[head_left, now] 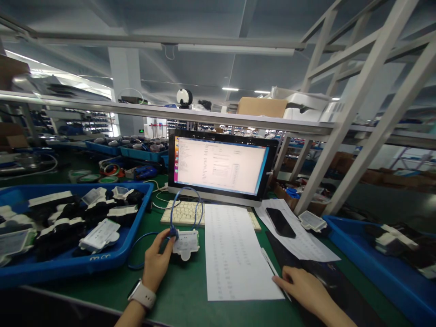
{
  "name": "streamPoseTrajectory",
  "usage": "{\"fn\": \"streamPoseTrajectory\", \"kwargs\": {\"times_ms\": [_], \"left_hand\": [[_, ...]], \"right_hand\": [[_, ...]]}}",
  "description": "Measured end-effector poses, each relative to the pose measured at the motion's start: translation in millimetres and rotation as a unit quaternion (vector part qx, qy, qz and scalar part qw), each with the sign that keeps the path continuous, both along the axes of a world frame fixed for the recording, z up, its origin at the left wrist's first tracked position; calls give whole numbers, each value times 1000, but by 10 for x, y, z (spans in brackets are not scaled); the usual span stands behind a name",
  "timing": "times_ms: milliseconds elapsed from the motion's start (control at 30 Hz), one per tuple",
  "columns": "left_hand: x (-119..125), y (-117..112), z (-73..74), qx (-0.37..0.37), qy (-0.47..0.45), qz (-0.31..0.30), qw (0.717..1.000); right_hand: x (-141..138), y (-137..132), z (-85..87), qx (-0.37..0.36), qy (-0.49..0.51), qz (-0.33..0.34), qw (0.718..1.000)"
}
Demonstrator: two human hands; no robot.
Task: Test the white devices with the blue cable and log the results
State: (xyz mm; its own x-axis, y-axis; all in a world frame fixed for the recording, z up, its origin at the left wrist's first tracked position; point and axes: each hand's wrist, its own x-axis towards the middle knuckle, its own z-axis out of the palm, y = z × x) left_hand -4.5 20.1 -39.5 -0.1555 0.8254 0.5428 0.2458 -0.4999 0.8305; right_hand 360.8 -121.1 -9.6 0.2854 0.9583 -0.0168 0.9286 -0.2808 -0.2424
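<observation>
Pinched in the left hand (158, 256) is a blue plug (174, 232), held at the left end of the white module (185, 243), which is laid right of the grip, long side roughly along the workbench's (180, 293) front edge. Farther right, whether a pen (268, 262) is gripped by the right hand (303, 286) cannot be told.

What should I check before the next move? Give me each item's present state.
1. Left hand gripping the blue cable end: ok, pinched at the corner of the white module.
2. Cable end fully seated: cannot tell, the joint is too unclear.
3. Monitor on: ok, lit, though its text is too small to read.
4. Keyboard uncovered: not ok, the printed sheet overlaps it.
5. Pen gripped by the right hand: cannot tell, fingers are at it.
</observation>
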Motion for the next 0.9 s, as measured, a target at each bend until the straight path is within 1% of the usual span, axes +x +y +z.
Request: {"fn": "streamPoseTrajectory", "kwargs": {"times_ms": [67,133,167,233,300,333,367,400,433,500,567,600,667,733,800,900], "left_hand": [[-25,14,4,-18,-39,20,999],[-45,29,9,-34,-73,29,996],[-52,37,12,-40,-87,30,995],[-58,50,19,-50,-109,25,992],[-56,57,28,-58,-122,17,991],[-53,58,33,-61,-125,14,990],[-49,57,38,-64,-126,12,990],[-46,55,44,-65,-125,9,990],[-43,52,49,-65,-123,7,990],[-40,46,55,-63,-121,7,991],[-42,43,56,-67,-120,10,991],[-44,42,55,-69,-120,11,990],[-48,42,48,-73,-120,10,990],[-52,43,37,-71,-122,5,990],[-54,44,26,-67,-121,2,990],[-54,43,22,-64,-116,9,991]], "right_hand": [[42,59,3,-5,56,15,998],[120,101,-41,-8,149,12,989],[158,115,-71,-8,207,0,978],[204,122,-123,9,323,-33,946],[189,95,-140,69,410,-54,908],[154,68,-134,106,437,-53,892],[103,35,-121,141,450,-44,881],[39,-2,-104,168,451,-29,876],[-34,-41,-88,186,439,-9,879],[-184,-112,-80,202,374,42,904],[-305,-156,-117,217,264,106,934],[-346,-165,-152,225,204,141,942],[-384,-155,-235,239,96,208,944],[-373,-116,-308,254,26,251,934],[-334,-70,-350,262,-8,271,926],[-275,-26,-343,263,-1,281,923]]}}
